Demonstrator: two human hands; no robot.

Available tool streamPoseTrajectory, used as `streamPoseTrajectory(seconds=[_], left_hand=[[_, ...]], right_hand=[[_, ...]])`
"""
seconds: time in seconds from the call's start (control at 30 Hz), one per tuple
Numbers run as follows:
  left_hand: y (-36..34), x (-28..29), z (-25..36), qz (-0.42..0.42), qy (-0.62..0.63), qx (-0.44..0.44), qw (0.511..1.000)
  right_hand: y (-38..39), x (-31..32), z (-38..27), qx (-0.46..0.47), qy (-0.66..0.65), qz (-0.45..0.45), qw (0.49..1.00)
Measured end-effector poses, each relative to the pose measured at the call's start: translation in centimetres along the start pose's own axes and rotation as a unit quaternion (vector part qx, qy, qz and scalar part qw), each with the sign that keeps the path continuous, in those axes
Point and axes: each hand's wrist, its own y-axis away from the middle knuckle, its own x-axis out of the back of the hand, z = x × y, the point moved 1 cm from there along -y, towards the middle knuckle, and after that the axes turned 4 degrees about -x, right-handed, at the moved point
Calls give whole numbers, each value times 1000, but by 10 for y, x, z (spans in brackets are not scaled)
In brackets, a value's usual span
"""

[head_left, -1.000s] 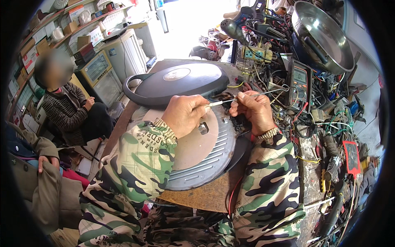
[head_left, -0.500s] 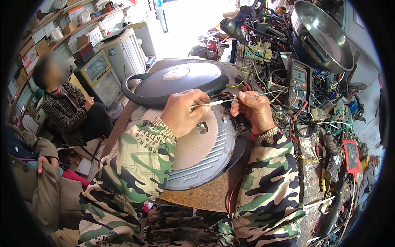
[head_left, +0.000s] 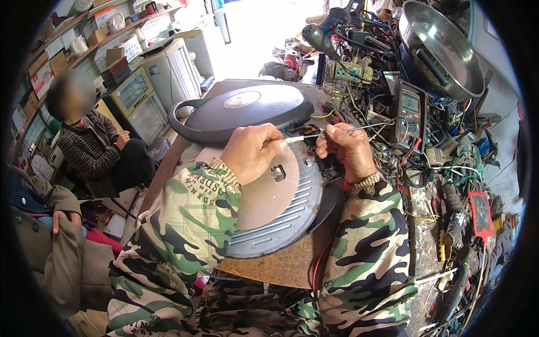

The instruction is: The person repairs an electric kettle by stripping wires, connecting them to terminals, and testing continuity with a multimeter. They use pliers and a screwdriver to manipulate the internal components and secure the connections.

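Observation:
My left hand [head_left: 252,153] is closed in a pinch on a thin wire with a white sleeve [head_left: 295,139] that sticks out past the thumb. Close by on the right, my right hand [head_left: 349,149] pinches the same thin line, where a grey wire [head_left: 362,128] runs out beyond the fingers. The exact joint between the fingertips is too small to make out. Beneath both hands lies a round grey appliance part [head_left: 264,238] with a ribbed rim and a flat tan disc [head_left: 255,210]. Behind it rests a dark round cover [head_left: 252,109] with a loop handle.
A multimeter [head_left: 409,112] stands right of my hands amid tangled cables and tools. A large steel pan [head_left: 449,53] leans at the back right. At left a seated person [head_left: 92,146] and another person's sleeve [head_left: 62,264] are near the wooden bench [head_left: 275,272].
My left fingers have closed further over the white sleeve, so less of it shows. Both hands stay in nearly the same place.

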Motion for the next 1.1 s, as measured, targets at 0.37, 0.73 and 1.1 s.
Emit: streamPoseTrajectory(seconds=[0.37,0.73,1.1], left_hand=[[2,5,2,38,-23,-62,997],[0,2,-11,4,41,-27,999],[-2,0,-12,-25,110,56,992]], right_hand=[[1,-3,-2,-6,-2,11,1000],[-1,-3,1,-4,7,4,1000],[0,-6,1,11,20,16,1000]])
